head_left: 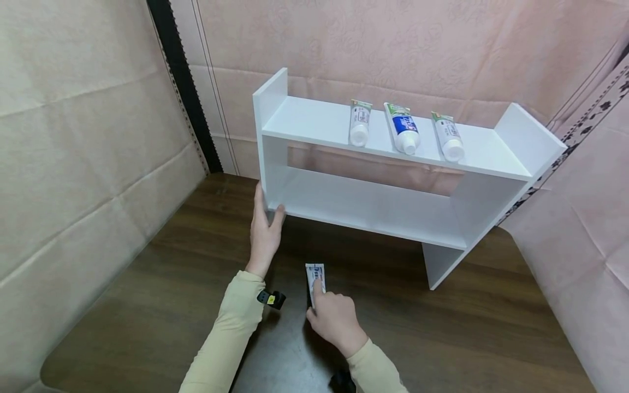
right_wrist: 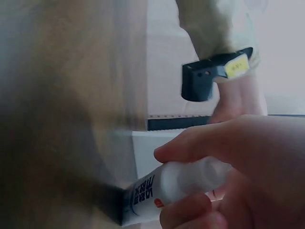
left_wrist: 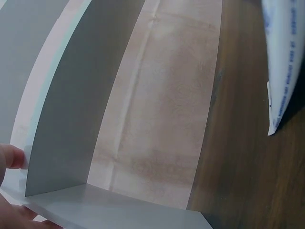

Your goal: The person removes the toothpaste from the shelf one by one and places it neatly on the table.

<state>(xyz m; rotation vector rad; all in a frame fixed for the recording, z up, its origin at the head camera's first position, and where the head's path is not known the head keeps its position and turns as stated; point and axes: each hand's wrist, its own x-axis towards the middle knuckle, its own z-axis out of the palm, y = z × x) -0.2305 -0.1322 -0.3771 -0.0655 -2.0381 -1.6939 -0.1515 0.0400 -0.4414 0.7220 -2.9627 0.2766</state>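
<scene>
My left hand (head_left: pixel 264 237) grips the lower left side of a white two-tier shelf (head_left: pixel 368 199), thumb at the front edge and fingers around the outer face. In the left wrist view, parts of its fingers (left_wrist: pixel 13 156) show at the panel's edge. My right hand (head_left: pixel 339 321) holds a white toothpaste tube (head_left: pixel 315 271) with blue print, in front of the shelf and low over the table. The right wrist view shows the tube (right_wrist: pixel 145 194) between thumb and fingers, its cap end toward the palm and its flat end pointing away.
Three toothpaste tubes lie on the upper tier, caps to the front: a white one (head_left: pixel 360 123), a blue and white one (head_left: pixel 404 128) and another white one (head_left: pixel 448 136). The shelf stands on a dark wooden table (head_left: pixel 147 305), with pale cloth walls (head_left: pixel 98 136) around it.
</scene>
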